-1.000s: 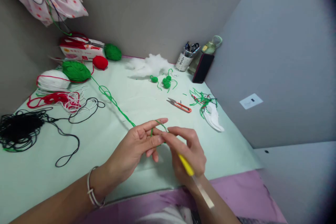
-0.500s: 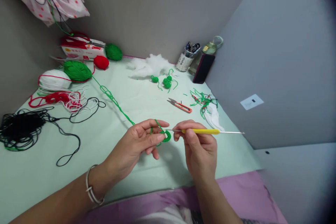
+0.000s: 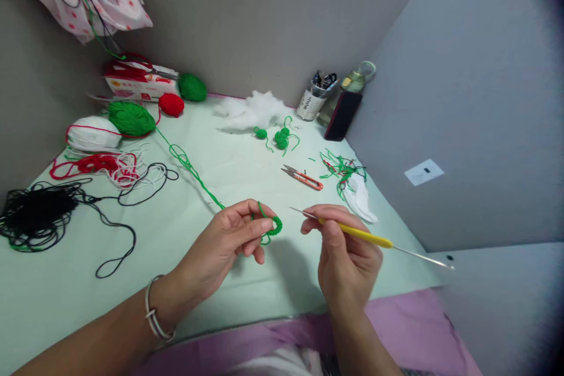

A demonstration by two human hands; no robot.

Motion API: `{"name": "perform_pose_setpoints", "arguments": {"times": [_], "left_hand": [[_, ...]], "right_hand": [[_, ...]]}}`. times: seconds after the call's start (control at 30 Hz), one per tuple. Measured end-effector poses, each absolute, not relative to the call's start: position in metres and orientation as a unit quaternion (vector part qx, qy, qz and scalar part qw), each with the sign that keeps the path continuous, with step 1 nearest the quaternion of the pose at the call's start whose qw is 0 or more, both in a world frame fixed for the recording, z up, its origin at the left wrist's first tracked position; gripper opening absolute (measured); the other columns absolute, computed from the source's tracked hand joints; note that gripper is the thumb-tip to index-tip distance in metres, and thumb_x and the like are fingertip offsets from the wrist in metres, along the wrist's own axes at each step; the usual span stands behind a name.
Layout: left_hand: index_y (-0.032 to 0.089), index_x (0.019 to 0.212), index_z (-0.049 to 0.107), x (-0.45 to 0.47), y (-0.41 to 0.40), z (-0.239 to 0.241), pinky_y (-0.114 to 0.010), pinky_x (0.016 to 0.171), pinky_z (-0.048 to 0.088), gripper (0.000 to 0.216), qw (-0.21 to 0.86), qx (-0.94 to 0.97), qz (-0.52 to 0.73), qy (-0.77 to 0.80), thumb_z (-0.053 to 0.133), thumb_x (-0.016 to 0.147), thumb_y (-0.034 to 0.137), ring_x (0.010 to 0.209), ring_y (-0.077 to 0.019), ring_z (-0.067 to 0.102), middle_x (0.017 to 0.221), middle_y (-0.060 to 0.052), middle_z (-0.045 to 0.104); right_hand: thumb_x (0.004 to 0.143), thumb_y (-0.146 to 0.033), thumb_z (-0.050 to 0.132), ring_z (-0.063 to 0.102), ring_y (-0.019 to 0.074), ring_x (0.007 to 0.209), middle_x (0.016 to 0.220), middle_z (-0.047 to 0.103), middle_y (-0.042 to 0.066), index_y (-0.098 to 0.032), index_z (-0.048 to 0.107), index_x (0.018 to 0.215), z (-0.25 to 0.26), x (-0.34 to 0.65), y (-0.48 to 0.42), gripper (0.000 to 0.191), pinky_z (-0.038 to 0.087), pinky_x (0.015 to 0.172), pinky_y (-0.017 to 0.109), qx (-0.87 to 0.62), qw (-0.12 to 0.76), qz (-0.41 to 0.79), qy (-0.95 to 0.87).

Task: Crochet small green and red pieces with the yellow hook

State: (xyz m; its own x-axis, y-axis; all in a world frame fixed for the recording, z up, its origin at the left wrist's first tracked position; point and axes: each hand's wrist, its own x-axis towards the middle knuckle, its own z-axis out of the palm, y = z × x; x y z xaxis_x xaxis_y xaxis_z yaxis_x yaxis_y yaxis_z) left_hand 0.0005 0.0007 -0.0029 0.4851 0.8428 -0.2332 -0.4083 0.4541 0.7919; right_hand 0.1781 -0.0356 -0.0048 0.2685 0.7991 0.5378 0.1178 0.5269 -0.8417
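Observation:
Between thumb and fingers, my left hand pinches a small curved green crochet piece. Green yarn runs from that hand back to a green yarn ball. My right hand grips a crochet hook by its yellow handle, with a metal shaft at either end. The hook's left tip is apart from the crochet piece, a short way to its right. Both hands are above the front of the table.
Orange thread snips lie beyond the hands. Small green crocheted balls and white stuffing sit further back. Yarn scraps and a phone are at the right. A black yarn bundle lies at the left.
My right hand has moved right, drawing the hook away from the green crochet piece. The hook now slants down to the right. My left hand has shifted only slightly.

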Motion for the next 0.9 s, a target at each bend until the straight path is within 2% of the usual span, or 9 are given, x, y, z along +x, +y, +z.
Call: {"name": "perform_pose_setpoints", "arguments": {"times": [0.2,0.7,0.9], "left_hand": [[0.017,0.090,0.075,0.0008,0.0010,-0.0024,-0.019,0.052,0.050,0.017,0.792,0.342,0.395,0.316,0.085,0.085,0.030,0.049,-0.0061,0.030,0.054,0.010,0.043],[0.018,0.089,0.075,0.0033,0.0021,-0.0028,-0.018,0.051,0.049,0.017,0.790,0.340,0.402,0.312,0.086,0.084,0.030,0.049,-0.0059,0.030,0.053,0.011,0.042],[0.018,0.085,0.074,0.0045,0.0013,-0.0016,-0.018,0.051,0.049,0.019,0.788,0.341,0.405,0.315,0.088,0.082,0.030,0.048,-0.0057,0.032,0.052,0.011,0.043]], "right_hand": [[0.103,-0.016,0.060,0.068,0.0157,0.077,0.091,0.074,0.003,-0.025,0.080,0.105,-0.0036,0.1790,-0.0396,0.022,0.055,0.066,0.032,-0.387,0.659,0.291,-0.576],[0.100,-0.008,0.059,0.068,0.0159,0.077,0.093,0.076,0.002,-0.025,0.078,0.105,-0.0023,0.1792,-0.0404,0.026,0.057,0.069,0.032,-0.416,0.625,0.242,-0.615],[0.098,-0.003,0.058,0.070,0.0180,0.085,0.096,0.076,0.004,-0.023,0.076,0.110,-0.0039,0.1821,-0.0437,0.029,0.056,0.074,0.034,-0.419,0.592,0.193,-0.661]]}}
